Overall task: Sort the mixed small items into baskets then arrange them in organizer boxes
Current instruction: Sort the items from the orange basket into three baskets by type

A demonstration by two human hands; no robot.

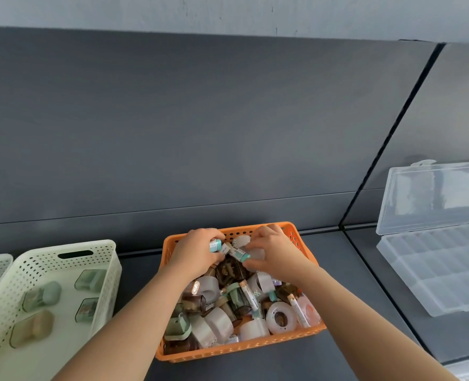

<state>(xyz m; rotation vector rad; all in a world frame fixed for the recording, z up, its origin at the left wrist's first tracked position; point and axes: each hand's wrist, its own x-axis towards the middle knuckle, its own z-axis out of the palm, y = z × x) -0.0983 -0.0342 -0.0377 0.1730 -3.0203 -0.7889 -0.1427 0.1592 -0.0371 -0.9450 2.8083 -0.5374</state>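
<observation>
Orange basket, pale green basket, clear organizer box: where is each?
orange basket point(241, 349): head view, on its near wall.
pale green basket point(106, 284): head view, on its right side wall.
clear organizer box point(431, 199): head view, on its raised lid.

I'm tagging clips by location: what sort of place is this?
Probably a sorting station on dark grey shelving, perhaps a stockroom or shop: an orange basket of mixed small items, a pale green basket holding sorted ones, and an open clear organizer box.
</observation>
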